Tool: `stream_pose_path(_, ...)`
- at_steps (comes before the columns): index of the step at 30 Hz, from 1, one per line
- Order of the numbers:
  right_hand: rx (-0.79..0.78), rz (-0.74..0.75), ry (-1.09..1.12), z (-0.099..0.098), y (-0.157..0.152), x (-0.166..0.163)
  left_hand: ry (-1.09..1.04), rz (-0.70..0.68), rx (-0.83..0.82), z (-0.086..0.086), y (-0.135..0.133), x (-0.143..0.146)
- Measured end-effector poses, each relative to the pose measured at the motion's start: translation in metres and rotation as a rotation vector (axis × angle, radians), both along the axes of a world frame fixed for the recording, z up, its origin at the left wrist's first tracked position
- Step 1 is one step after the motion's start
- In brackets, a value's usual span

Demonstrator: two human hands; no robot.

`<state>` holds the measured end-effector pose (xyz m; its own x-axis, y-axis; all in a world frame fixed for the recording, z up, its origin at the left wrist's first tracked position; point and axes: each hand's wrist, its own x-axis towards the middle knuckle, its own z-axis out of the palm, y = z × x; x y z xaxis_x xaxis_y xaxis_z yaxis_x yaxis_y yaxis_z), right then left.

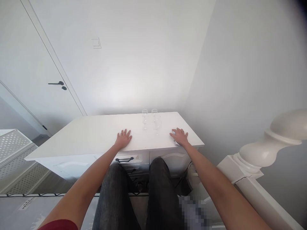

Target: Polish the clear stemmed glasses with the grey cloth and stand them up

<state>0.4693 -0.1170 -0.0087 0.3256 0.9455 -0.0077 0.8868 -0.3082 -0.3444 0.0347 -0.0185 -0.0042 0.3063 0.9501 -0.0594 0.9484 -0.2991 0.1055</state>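
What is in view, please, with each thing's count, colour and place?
cabinet: one, white, centre
drawer handles: at least two, dark, cabinet front
glasses: at least two, clear, cabinet top
small item: one, whitish, cabinet top
door: one, white, left
door handle: one, dark, door
wall plate: one, white, upper left
perforated panels: several, white, left
post: one, white, right
printed surface: one, greyish, lower left
legs: two, dark-trousered, below
left hand: one, bare, cabinet top
right hand: one, bare, over small item

A white door (31,64) adjoins a pale wall (144,57).
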Motion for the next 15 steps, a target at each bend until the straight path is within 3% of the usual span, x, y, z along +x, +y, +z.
stream_pose_path(9, 0.036, 0.313, 0.053, 0.005, -0.005, 0.000, -0.002, -0.011, 0.011, -0.004, 0.002, 0.000)
stream_pose_path(15, 0.042, 0.422, 0.013, 0.005, 0.005, -0.009, -0.011, -0.037, 0.011, 0.000, 0.016, 0.009)
